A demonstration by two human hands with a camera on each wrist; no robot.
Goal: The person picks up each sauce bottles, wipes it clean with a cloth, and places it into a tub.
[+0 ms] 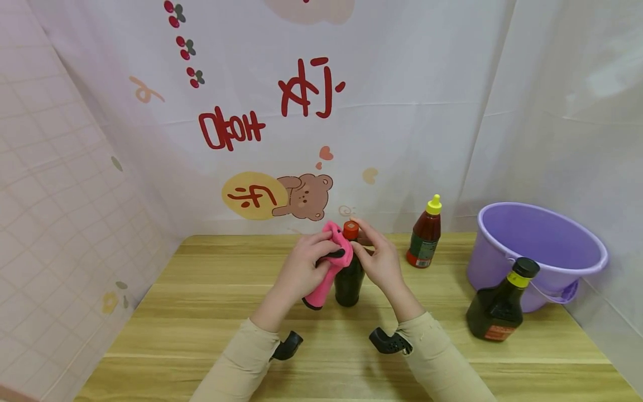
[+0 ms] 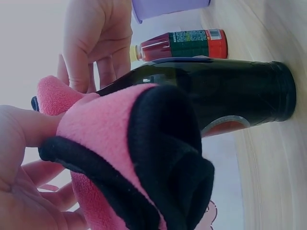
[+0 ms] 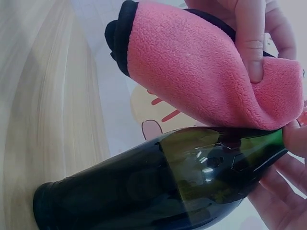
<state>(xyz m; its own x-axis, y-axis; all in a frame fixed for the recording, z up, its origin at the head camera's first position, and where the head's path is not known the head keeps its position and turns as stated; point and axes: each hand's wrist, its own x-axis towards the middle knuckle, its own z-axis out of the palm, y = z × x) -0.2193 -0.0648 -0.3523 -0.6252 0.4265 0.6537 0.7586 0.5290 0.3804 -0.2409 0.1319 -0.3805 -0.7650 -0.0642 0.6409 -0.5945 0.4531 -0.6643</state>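
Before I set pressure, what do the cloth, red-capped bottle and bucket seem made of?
Cloth: matte, probably microfibre, from fuzzy pile.
Red-capped bottle: glossy, likely glass, from sharp highlights; plastic possible.
Bucket: satin, likely plastic, from even colour.

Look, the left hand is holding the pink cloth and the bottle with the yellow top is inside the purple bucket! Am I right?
Not quite: the head view shows the bottle with the yellow top standing on the table beside the purple bucket, not inside it. The left hand is holding the pink cloth.
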